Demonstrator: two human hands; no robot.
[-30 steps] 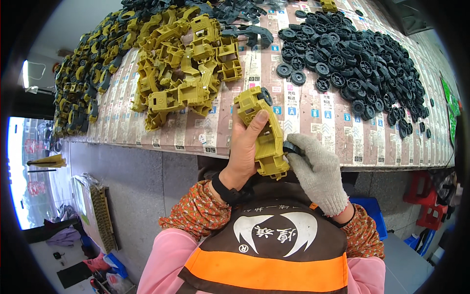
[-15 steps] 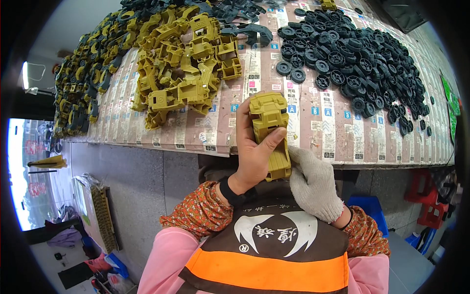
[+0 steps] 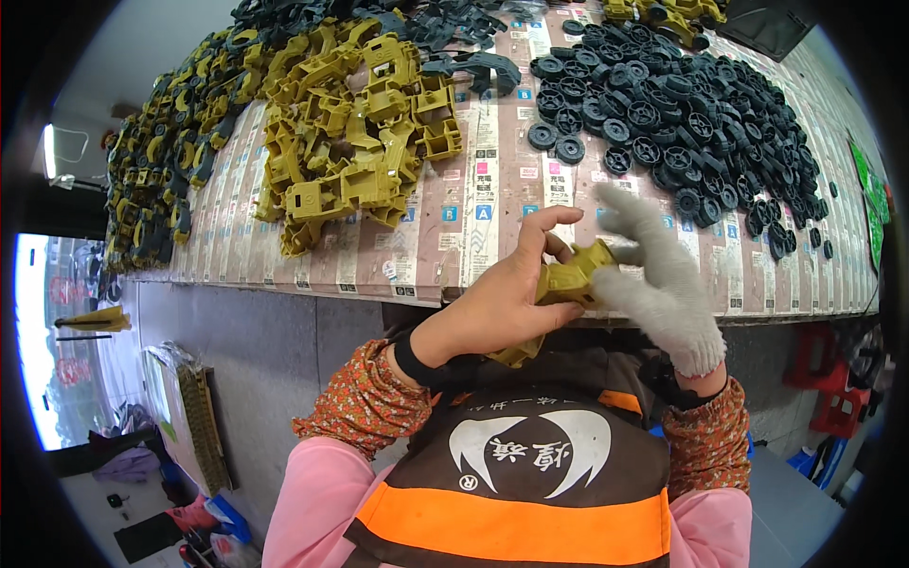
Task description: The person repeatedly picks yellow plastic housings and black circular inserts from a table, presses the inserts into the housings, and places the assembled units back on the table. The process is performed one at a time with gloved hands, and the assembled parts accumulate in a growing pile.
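Observation:
A yellow plastic toy vehicle body [image 3: 568, 281] is in my bare left hand [image 3: 488, 308], just over the table's near edge. The thumb and fingers close around it, and it lies tilted with one end toward the right. My right hand [image 3: 668, 284], in a whitish knit glove, is beside that end with its fingers spread and slightly blurred. Its lower fingers are close to the body; I cannot tell whether they touch. A dark patch shows between the gloved fingers, too unclear to name.
A heap of yellow vehicle bodies [image 3: 322, 199] lies left of centre, with black wheels [image 3: 682, 123] piled to the right. Partly assembled yellow-and-black vehicles [image 3: 180, 142] crowd the far left. Dark plastic parts [image 3: 445, 28] and more yellow pieces [image 3: 668, 14] lie at the back.
The vehicle body has turned from upright to tilted rightward and come lower. My right hand has risen from below it to its right end, fingers now spread. More yellow pieces show at the back right.

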